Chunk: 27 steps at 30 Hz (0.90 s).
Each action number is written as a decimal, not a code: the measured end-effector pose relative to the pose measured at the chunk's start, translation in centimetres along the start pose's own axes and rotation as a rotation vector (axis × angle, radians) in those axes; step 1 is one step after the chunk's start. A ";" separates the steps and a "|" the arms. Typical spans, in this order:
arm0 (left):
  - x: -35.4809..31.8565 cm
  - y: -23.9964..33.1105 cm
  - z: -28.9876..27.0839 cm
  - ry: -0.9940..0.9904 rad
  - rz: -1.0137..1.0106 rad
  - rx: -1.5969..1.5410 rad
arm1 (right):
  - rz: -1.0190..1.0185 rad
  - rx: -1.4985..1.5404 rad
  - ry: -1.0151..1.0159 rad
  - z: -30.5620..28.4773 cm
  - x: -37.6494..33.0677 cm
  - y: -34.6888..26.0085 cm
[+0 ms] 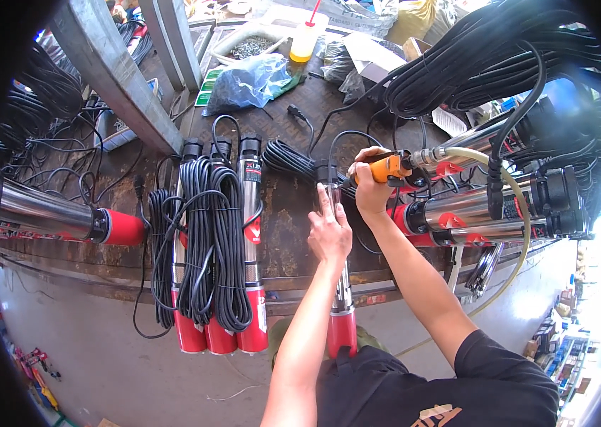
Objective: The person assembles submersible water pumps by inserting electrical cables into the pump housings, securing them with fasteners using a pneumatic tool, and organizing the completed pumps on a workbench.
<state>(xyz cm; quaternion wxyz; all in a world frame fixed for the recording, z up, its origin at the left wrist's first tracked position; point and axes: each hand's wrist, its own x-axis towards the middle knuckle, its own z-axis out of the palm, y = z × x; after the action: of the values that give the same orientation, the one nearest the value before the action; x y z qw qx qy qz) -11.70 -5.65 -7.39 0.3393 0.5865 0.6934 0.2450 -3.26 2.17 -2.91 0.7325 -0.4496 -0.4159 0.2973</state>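
Lying lengthwise across the dark metal workbench [293, 235], a long steel cylindrical pump with a red end cap [342, 299] points its black top away from the person, its red end overhanging the near edge. The left hand [330, 231] rests flat on the tube, fingers stretched out and pressing it down, not wrapped around it. The right hand [373, 186] is closed around an orange-bodied pneumatic tool [391, 169] fed by a pale hose, its tip at the pump's far end. The pump looks heavy, rigid and smooth, apt to roll; the middle of the steel body seems the best hold. Left of it lie three similar pumps bundled with black coiled cable [215, 242].
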 end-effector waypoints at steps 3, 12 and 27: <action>0.1 0.0 0.0 0.001 0.001 0.001 | -0.020 0.002 0.021 0.6 -0.1 -0.4; 0.0 0.0 0.1 0.019 0.006 -0.006 | -0.016 -0.013 -0.002 0.5 0.1 0.0; 0.0 0.2 0.2 0.042 0.015 0.012 | -0.015 0.029 -0.048 -0.3 0.3 0.5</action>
<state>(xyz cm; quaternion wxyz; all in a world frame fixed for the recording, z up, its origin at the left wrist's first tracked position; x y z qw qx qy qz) -11.42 -5.66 -7.35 0.3195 0.5883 0.6974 0.2557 -2.92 2.50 -3.34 0.7309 -0.4288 -0.4322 0.3085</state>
